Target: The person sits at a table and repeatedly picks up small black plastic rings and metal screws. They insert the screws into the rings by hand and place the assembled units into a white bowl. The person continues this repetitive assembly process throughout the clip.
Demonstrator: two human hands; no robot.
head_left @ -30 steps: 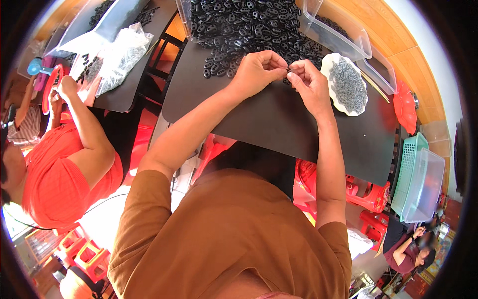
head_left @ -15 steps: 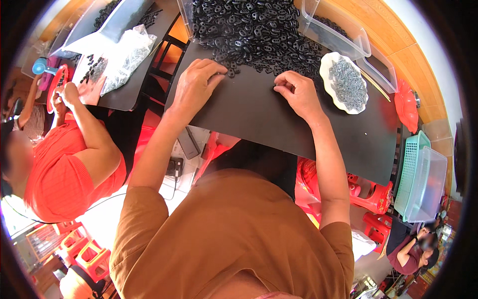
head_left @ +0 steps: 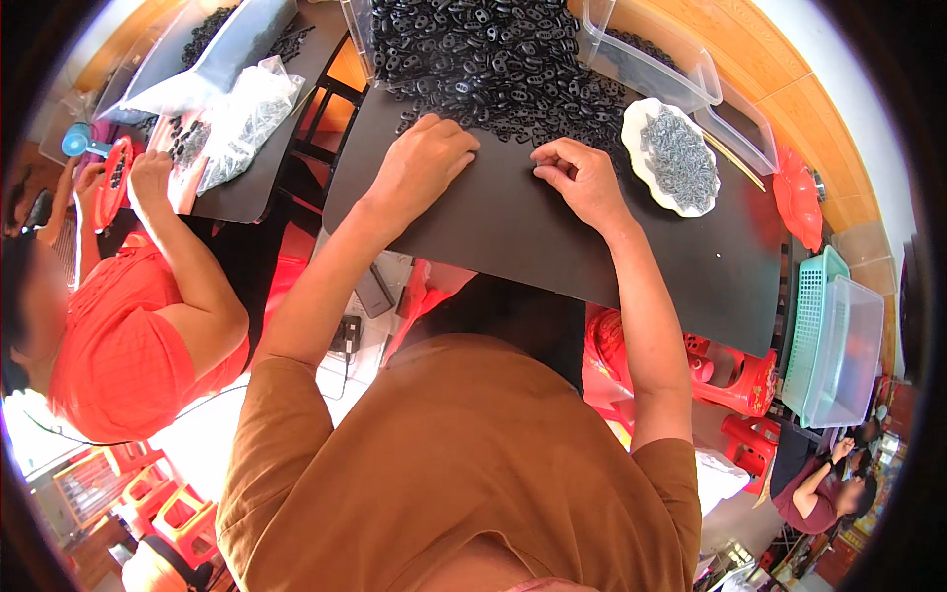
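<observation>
Loose black plastic pieces with two holes each (head_left: 483, 59) form a big heap on the far part of the dark table (head_left: 493, 222). My left hand (head_left: 419, 168) rests by the heap's near edge, its fingers bent down and drawn together; what they hold, if anything, is hidden. Just right of it, my right hand (head_left: 584, 180) pinches thumb against forefinger. A tiny dark bit shows at those fingertips, too small to name. Close to the right hand stands a white scalloped dish (head_left: 635, 158) full of small grey, shiny, slender pieces (head_left: 681, 158).
Clear plastic bins (head_left: 695, 79) flank the heap. A red dish (head_left: 797, 197) and a green basket (head_left: 811, 316) are along the right side. On the left, a person in red (head_left: 148, 326) works at another table with a plastic bag (head_left: 252, 113) and a red plate (head_left: 115, 183).
My left hand has shifted right, toward my right hand, and its fingers have come closer together. My right hand stays nearly in place. The person at left has moved their hands apart.
</observation>
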